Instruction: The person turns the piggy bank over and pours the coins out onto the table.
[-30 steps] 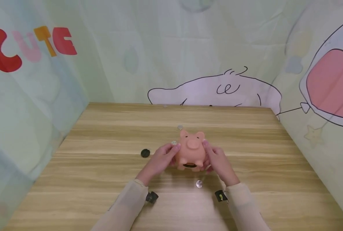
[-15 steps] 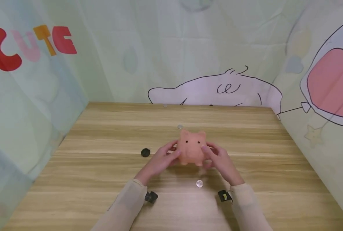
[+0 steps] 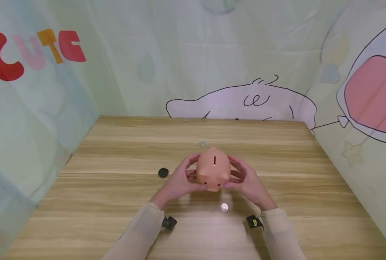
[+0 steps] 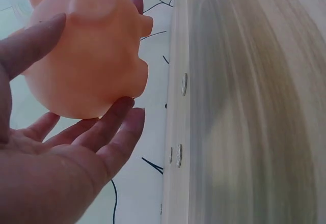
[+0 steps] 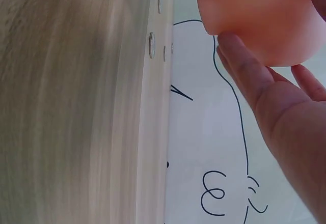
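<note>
A pink piggy bank (image 3: 213,168) is held between both hands, its coin slot up and its face toward the person. My left hand (image 3: 181,180) grips its left side, thumb by the face and fingers curled around the body. On the other side my right hand (image 3: 249,184) grips it the same way. In the left wrist view the piggy bank (image 4: 91,56) is off the tabletop, fingertips near one foot. The right wrist view shows only part of the piggy bank (image 5: 265,20) above the right fingers. Its underside is hidden in the head view.
A silver coin (image 3: 224,207) lies on the wooden table (image 3: 115,216) in front of the piggy bank. Farther back are another coin (image 3: 202,143) and a third coin (image 3: 185,119) near the rear edge. A black round plug (image 3: 163,172) lies left of the left hand.
The piggy bank has tipped toward the person: its face and an opening underneath showed before, while its slotted back shows now. Both hands turned with it. The coins lie still.
</note>
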Motion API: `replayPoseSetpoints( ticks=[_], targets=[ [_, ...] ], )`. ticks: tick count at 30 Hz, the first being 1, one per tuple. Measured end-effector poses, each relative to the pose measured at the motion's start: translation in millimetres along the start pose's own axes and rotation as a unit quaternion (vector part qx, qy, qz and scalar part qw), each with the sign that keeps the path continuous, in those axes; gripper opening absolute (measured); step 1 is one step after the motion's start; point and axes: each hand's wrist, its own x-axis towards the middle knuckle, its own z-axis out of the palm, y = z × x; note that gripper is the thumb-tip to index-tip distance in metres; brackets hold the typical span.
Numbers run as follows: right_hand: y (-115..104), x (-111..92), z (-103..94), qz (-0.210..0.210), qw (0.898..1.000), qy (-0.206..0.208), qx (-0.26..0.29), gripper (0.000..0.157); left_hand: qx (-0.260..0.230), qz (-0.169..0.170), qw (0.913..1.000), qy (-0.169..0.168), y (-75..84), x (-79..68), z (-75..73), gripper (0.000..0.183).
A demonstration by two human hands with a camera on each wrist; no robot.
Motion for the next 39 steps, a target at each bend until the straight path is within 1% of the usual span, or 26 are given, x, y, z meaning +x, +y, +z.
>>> replayPoseSetpoints(
  ticks=[7,11,16,21,23,28,32,34,35,39],
  targets=[
    [-1,-1,1.5,-0.003,0.999,0.001,0.033,0.094,0.012,0.005,0.9998,0.016,3.2,-0.7,1.7,0.101],
    [-3,-1,1.1,-0.012,0.999,0.002,0.038,0.094,0.013,0.014,0.9996,0.021,3.6,-0.7,2.8,0.101],
    [-3,-1,0.4,-0.044,0.998,0.005,0.032,0.092,0.026,0.033,0.9988,0.027,4.1,-0.8,4.0,0.101],
    [3,-2,1.2,-0.088,0.996,-0.003,0.009,0.091,0.050,0.053,0.9966,0.039,2.4,-3.3,4.4,0.101],
    [5,-2,1.8,-0.106,0.994,-0.006,0.003,0.091,0.059,0.066,0.9952,0.042,1.0,-3.7,4.6,0.101],
    [8,-2,2.4,-0.137,0.990,-0.006,0.013,0.091,0.078,0.082,0.9923,0.050,0.4,-2.7,6.2,0.101],
    [8,-1,3.5,-0.142,0.990,-0.010,0.022,0.091,0.084,0.079,0.9917,0.058,1.2,-3.6,6.7,0.101],
    [8,-1,3.7,-0.140,0.990,-0.011,0.024,0.092,0.084,0.080,0.9917,0.055,1.6,-3.9,6.4,0.101],
    [8,-1,3.8,-0.140,0.990,-0.011,0.024,0.092,0.082,0.077,0.9922,0.053,5.5,-5.1,7.1,0.101],
    [8,-2,3.3,-0.136,0.990,-0.009,0.018,0.092,0.078,0.080,0.9926,0.046,6.0,-4.6,6.6,0.101]
  ],
)
